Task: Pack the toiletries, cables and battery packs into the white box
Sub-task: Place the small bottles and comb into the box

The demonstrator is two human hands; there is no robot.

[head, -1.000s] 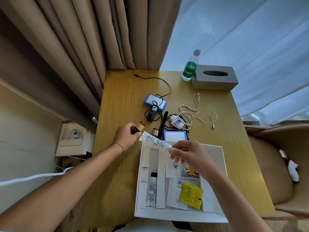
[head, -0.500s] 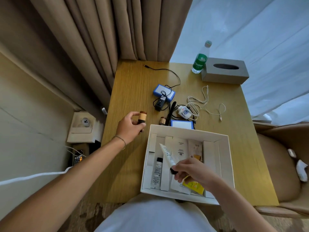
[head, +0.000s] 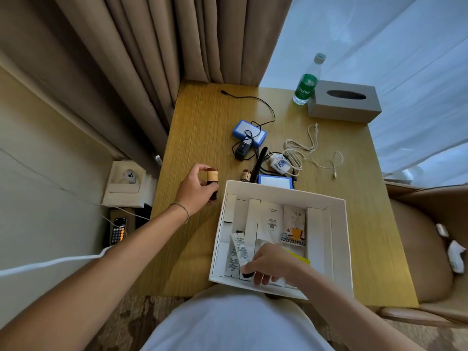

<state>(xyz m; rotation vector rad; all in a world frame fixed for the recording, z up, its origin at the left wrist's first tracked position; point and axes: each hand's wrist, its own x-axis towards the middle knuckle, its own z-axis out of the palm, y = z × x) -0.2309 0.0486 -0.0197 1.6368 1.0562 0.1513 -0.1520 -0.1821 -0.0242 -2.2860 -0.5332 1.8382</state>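
The white box (head: 339,239) sits open at the table's near edge, holding tubes, white sachets and a coffee sachet (head: 293,226). My right hand (head: 272,264) reaches into its near side and grips the black cap end of a white tube (head: 240,249) lying in the left part. My left hand (head: 198,187) holds a small brown bottle (head: 212,174) upright just left of the box. A second brown bottle (head: 245,175), a blue battery pack (head: 274,182) and another blue pack (head: 249,133) lie beyond, with a black cable (head: 255,100), a white charger (head: 278,164) and a white cable (head: 312,145).
A green-labelled water bottle (head: 306,83) and a grey tissue box (head: 344,101) stand at the table's far right. Curtains hang behind. A padded chair (head: 430,249) is to the right. A phone (head: 119,230) and wall socket (head: 125,183) lie left of the table.
My right hand has carried the white tube from above the box's far edge down into its left part. My left hand has lifted the brown bottle slightly.
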